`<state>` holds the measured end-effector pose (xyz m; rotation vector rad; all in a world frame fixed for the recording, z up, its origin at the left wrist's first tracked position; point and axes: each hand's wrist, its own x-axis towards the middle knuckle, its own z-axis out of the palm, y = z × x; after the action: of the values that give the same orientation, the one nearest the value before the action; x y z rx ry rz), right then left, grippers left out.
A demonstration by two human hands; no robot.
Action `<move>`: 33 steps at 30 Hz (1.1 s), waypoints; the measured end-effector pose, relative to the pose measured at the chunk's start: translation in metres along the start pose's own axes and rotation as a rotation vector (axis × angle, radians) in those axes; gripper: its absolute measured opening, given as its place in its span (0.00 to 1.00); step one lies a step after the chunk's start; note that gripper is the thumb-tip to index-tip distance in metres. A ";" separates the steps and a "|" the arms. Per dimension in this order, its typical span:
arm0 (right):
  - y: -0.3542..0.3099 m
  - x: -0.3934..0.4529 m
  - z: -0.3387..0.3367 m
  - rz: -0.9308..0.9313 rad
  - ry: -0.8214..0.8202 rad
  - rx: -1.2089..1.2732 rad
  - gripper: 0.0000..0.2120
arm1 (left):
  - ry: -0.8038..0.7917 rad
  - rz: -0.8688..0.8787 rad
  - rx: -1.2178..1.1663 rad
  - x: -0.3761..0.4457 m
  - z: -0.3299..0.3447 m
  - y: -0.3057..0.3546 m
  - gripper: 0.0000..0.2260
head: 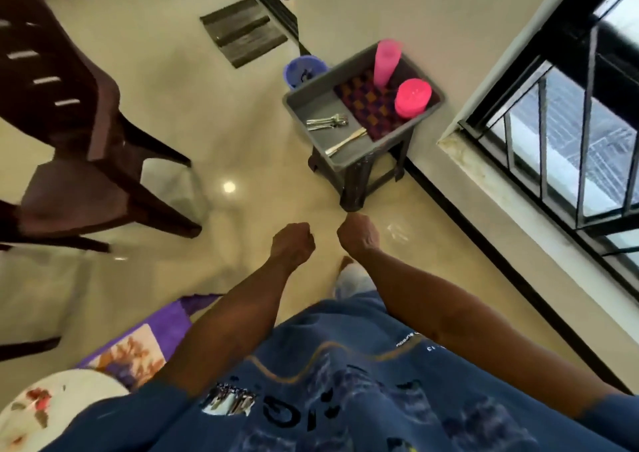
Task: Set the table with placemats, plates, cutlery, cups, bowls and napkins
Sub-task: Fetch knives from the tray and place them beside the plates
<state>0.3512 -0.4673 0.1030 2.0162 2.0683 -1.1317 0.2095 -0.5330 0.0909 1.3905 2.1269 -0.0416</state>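
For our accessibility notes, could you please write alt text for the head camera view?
A person walks toward a grey tub on a small stool, left hand and right hand curled and holding nothing. The tub holds cutlery, a knife, a woven placemat and pink cups. A plate sits at lower left.

A grey tray (313, 104) sits on a dark stool (359, 175) on the cream tiled floor (242, 161), holding forks (326, 121), a knife (345, 141), a checkered placemat (371, 106) and pink cups (412, 98).
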 end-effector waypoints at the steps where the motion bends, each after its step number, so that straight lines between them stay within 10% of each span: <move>1: -0.008 0.015 -0.002 0.024 0.002 0.014 0.10 | 0.001 0.003 0.008 0.016 -0.007 -0.004 0.12; 16: -0.138 0.232 -0.071 0.204 0.087 0.252 0.09 | -0.081 0.145 0.136 0.272 -0.154 0.005 0.11; 33: -0.150 0.307 -0.044 0.886 0.303 0.563 0.10 | -0.453 0.661 0.336 0.442 -0.187 0.055 0.10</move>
<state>0.1915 -0.1672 0.0504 3.0016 0.6754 -1.3032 0.0475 -0.0803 0.0447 1.9938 1.2620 -0.4228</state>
